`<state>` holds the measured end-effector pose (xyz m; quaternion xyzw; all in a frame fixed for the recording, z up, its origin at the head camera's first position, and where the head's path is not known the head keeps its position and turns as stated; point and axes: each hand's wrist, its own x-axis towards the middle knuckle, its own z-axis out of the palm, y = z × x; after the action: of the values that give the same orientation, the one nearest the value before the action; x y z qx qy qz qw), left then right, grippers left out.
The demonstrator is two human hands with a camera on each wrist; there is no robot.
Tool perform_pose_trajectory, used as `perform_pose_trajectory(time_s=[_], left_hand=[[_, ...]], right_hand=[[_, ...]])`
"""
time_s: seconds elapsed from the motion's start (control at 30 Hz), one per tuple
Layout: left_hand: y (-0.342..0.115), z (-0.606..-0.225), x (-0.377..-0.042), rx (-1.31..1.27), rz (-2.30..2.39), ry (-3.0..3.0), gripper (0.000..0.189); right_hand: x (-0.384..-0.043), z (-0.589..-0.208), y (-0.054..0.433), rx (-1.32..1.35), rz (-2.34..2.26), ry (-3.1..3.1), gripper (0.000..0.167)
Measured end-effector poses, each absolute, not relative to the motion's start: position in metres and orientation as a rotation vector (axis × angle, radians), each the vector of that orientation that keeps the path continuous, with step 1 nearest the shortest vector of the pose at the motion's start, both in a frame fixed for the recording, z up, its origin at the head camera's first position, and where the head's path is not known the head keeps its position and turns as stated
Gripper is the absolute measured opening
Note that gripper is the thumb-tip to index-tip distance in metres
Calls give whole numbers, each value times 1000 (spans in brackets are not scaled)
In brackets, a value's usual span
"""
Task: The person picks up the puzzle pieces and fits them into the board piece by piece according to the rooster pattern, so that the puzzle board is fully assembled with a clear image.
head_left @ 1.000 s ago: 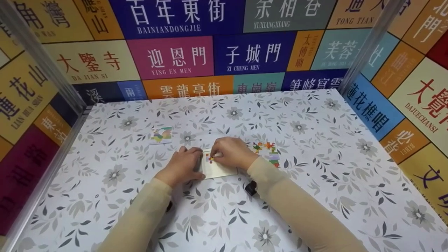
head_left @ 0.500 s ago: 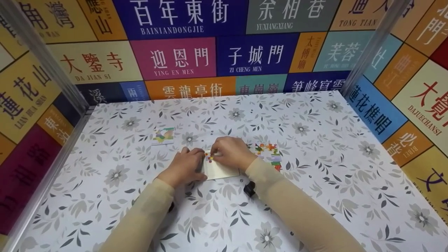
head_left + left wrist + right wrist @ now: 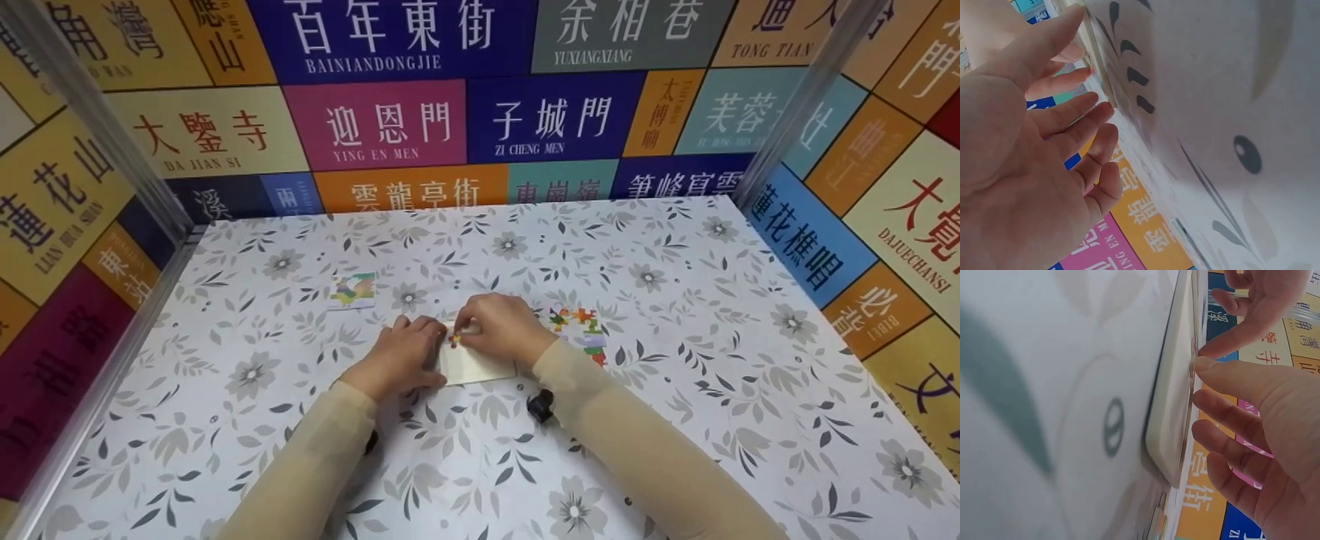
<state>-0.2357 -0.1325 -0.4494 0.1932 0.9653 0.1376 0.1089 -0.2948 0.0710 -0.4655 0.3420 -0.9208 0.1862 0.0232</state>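
A cream puzzle tray (image 3: 480,367) lies in front of me on the flower-patterned tabletop. My left hand (image 3: 401,349) holds its left side, thumb at the near corner and fingertips by the far corner. Small colourful jigsaw pieces (image 3: 454,339) show in the tray's far left part. Over them my right hand (image 3: 499,330) pinches a puzzle piece, mostly hidden by the fingers. The right wrist view has the thumb and index tip of that hand (image 3: 1252,427) meeting at the tray's upper face (image 3: 1171,405), with the left index finger alongside.
Several loose puzzle pieces (image 3: 589,319) lie to the right, partly behind my right forearm. A small picture puzzle (image 3: 352,290) rests at the back left. Walls with printed panels (image 3: 397,124) enclose the table's back and sides.
My left fingertips have edged slightly right, covering more of the pieces in the tray. The right hand keeps its pinch in nearly the same spot. The head view has shifted a little.
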Motion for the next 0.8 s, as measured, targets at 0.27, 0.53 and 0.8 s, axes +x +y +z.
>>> perform_pose_trajectory(time_s=[0.27, 0.53, 0.8], left_hand=[[-131, -453, -235, 556, 375, 2818, 73], [-135, -453, -233, 577, 365, 2830, 72], [-131, -450, -235, 562, 386, 2827, 71]], right_hand=[[-287, -462, 93, 984, 588, -2897, 14], [-276, -461, 104, 975, 723, -2890, 17], [-274, -454, 120, 892, 696, -2932, 20]])
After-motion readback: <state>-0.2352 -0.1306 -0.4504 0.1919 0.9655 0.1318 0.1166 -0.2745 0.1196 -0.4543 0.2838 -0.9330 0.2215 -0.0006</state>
